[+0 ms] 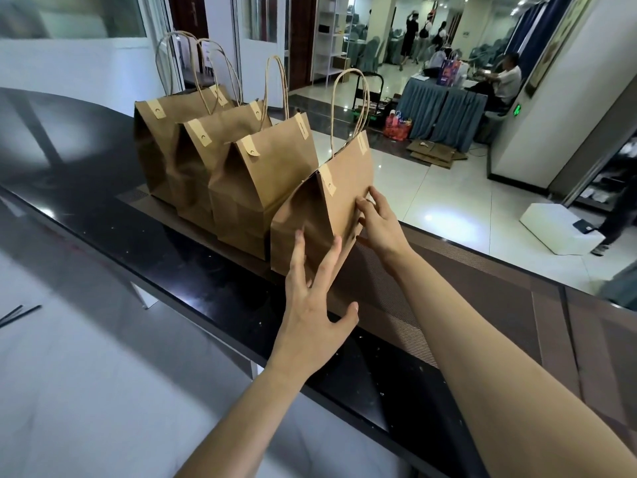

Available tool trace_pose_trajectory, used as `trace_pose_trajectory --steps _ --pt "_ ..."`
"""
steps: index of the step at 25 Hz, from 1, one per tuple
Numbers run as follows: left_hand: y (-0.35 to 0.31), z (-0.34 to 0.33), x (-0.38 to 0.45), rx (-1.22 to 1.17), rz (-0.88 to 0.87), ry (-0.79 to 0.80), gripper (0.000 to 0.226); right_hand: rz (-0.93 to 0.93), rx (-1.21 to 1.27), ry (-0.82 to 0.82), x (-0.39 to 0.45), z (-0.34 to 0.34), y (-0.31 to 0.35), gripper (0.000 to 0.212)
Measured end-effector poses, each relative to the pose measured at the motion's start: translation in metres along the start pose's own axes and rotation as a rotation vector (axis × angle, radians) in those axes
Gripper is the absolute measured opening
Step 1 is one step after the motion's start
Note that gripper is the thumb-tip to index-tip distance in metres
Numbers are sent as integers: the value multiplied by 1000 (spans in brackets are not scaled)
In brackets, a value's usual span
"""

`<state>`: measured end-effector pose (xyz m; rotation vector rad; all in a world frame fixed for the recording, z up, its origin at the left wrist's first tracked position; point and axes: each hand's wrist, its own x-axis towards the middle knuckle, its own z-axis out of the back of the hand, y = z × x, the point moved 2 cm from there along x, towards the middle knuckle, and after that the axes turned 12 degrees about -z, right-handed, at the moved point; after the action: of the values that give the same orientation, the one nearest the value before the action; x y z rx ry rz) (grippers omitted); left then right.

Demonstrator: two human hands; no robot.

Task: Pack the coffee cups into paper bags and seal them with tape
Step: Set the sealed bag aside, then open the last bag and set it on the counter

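A person's left hand, fingers spread straight, presses the near end of a sealed paper bag on a dark counter; the right hand lies flat on its side. Three taped bags stand behind.

The one camera sat on the person's head, looking forward and down at the black counter. It was close above the counter's near edge. The room stretched behind the counter.
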<state>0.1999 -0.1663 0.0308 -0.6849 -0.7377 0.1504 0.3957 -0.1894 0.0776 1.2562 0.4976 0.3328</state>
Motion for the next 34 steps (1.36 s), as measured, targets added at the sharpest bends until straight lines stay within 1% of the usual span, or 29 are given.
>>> trace_pose_trajectory --steps 7,15,23,28,34 --pt "-9 -2 -4 -1 -12 -2 102 -8 -48 -42 -11 19 -12 62" --pt "-53 -11 -10 8 -124 43 100 -21 -31 -111 -65 68 -9 62" --pt "-120 -29 -38 -106 -165 169 96 -13 -58 -255 -149 148 -5 59" --pt "-160 -40 -64 -162 -236 229 89 -14 -99 -332 -213 193 -4 60" --pt "-216 -61 -107 -250 -306 321 79 -56 -127 -459 -310 260 -20 58"
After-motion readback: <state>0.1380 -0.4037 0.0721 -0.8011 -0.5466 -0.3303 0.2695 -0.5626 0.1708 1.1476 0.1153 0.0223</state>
